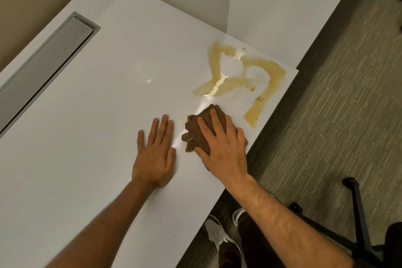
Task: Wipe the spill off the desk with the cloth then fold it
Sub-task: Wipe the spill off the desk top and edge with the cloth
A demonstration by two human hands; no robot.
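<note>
while the left hand [154, 154] is lying flat and released on the white desk [87, 137], gripping nothing, the right hand [221, 148] is pressing down on a bunched brown cloth [196, 130], its fingers spread over the cloth and curling onto it. the cloth is sitting near the desk's front edge, just beside the left hand. a yellowish spill [239, 78] is lying in looping streaks beyond the cloth, near the desk's corner, apart from it. a grey cable tray lid [43, 67] is sitting recessed in the desk at far left.
</note>
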